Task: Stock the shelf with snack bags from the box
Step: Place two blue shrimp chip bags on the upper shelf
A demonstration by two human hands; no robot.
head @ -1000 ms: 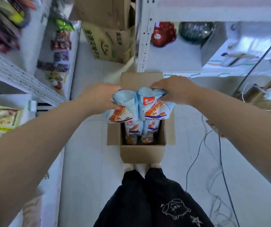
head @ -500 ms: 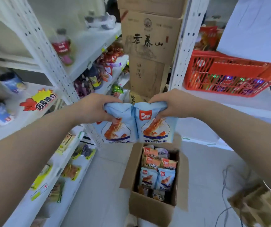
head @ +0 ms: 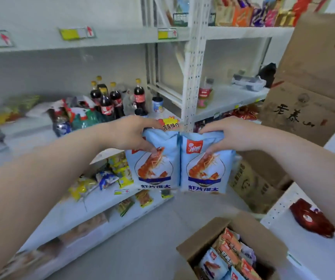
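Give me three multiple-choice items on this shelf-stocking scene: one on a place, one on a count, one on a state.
1. Where is the open brown cardboard box?
A. On a high shelf.
B. In the person's arms.
C. On the floor, at lower right.

2. How many light-blue prawn-print snack bags are held up?
A. One.
B. Two.
C. Four.

3. What is the left hand doing?
A. Gripping a bag's top.
B. Hanging idle.
C. Pressing flat on a shelf.

Answers:
1 C: the box sits on the grey floor at lower right.
2 B: two bags hang side by side, one from the left hand and one from the right hand.
3 A: its fingers curl over the left bag's upper edge.
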